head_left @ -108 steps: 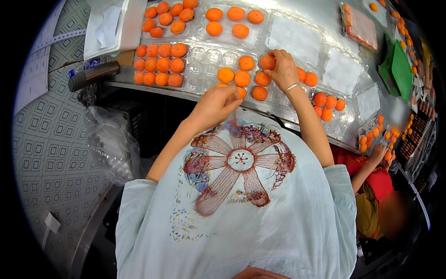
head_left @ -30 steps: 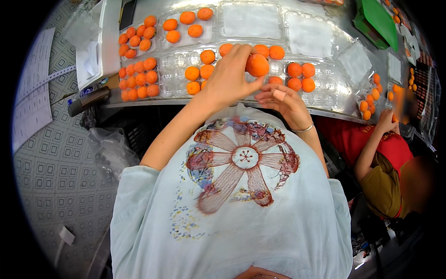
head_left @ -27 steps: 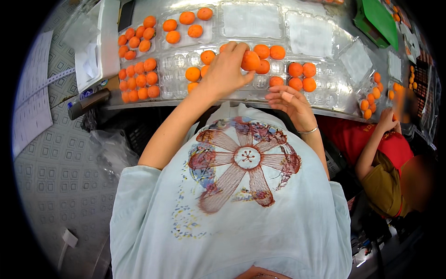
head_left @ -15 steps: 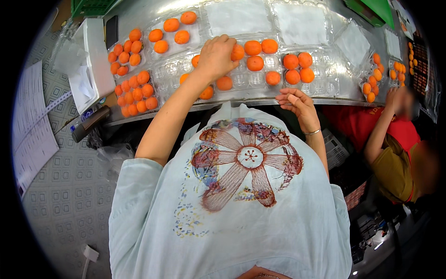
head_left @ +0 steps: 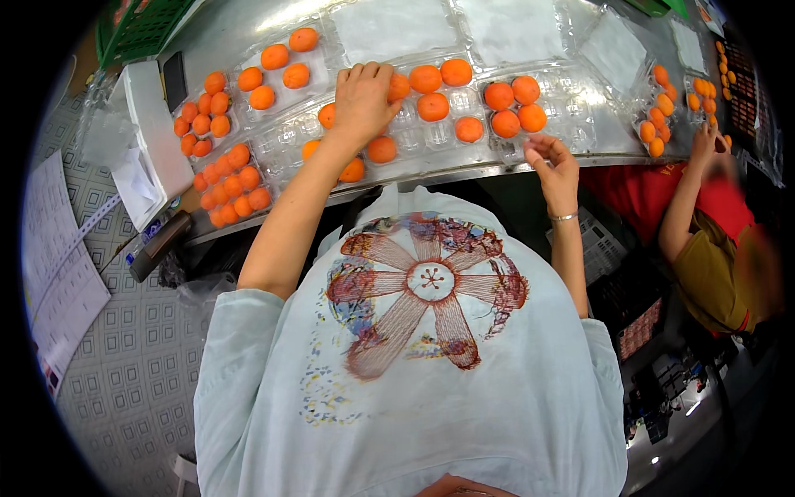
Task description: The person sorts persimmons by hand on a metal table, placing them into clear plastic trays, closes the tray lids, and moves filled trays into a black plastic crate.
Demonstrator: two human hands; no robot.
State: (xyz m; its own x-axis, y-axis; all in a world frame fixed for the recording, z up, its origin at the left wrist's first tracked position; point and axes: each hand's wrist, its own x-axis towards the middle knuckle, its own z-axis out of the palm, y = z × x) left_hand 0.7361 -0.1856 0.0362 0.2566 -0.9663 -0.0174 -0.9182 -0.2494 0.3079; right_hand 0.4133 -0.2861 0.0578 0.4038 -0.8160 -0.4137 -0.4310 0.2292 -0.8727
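My left hand point(head_left: 362, 99) rests over a clear moulded punnet with curled fingers; what lies under them is hidden. An orange fruit point(head_left: 398, 86) sits beside its thumb, and others point(head_left: 433, 106) occupy nearby cups. My right hand point(head_left: 555, 166) is empty, fingers loosely bent and apart, at the near rim of another punnet point(head_left: 571, 116), where four fruits point(head_left: 525, 89) are grouped.
Fruit-filled punnets point(head_left: 249, 176) line the left; paper-lined punnets point(head_left: 513, 29) lie behind. A white box point(head_left: 163, 137), dark phone point(head_left: 172, 81) and green crate point(head_left: 141, 29) are at left. A co-worker's hand point(head_left: 702, 145) works at right, near dark trays point(head_left: 745, 91).
My left hand, earlier holding a raised fruit, has lowered it among the cups and moved left. My right hand has shifted right, along the table edge. The whole view has turned.
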